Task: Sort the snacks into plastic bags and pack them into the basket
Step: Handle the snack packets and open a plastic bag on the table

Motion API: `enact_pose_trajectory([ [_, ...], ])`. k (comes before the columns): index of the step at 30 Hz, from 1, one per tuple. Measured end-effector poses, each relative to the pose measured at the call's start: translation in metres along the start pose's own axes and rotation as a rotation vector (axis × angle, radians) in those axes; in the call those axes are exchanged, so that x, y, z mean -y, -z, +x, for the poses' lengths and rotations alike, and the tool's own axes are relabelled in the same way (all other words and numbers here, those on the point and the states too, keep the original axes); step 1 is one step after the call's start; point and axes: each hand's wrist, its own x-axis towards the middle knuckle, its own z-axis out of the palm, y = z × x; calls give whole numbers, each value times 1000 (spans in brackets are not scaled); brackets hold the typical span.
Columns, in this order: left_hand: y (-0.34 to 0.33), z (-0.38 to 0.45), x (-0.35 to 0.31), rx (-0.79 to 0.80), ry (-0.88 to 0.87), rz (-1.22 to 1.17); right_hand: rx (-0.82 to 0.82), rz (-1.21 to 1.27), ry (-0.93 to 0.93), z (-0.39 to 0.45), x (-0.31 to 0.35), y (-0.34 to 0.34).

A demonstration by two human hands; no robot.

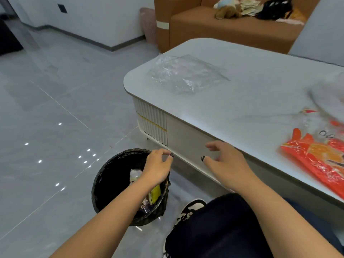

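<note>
While the person sits beside the worktop [242, 94], the view runs from floor to tabletop. Far left, on the floor [46, 108], stands the basket [104, 183], black-lined and round; wrappers lie in its bottom, one white and one yellow, only partly seen past the forearm. Over its far rim hovers the left hand [158, 166], fingers curled inward with fingertip near thumb; whether it pinches anything cannot be told. Next comes the right hand [225, 161], held before the drawer front, fingers spread and relaxed, holding nothing. Farther back on the worktop lies a stack of clear bags [184, 75], flat and crinkled. At the right edge lies a red snack pack [316, 161], blurred, seemingly under clear film.

Handling, as judged: the bags are very light, limp and slippery, and likely to cling together; one is best taken by pinching a corner or the mouth edge and peeling it off the stack. The pack looks light and crackly, with contents that may crush, so hold it by a sealed end rather than across the middle. The basket liner is soft; the rim beneath gives the firmer hold.
</note>
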Motion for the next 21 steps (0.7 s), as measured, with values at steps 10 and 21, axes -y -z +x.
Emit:
enact_pose_trajectory([
  [10, -13, -46, -205, 86, -349, -334, -356, -9, -51, -52, -39, 125],
  [21, -123, -33, -287, 201, -372, -106, -792, -2, -298, -65, -136, 191],
])
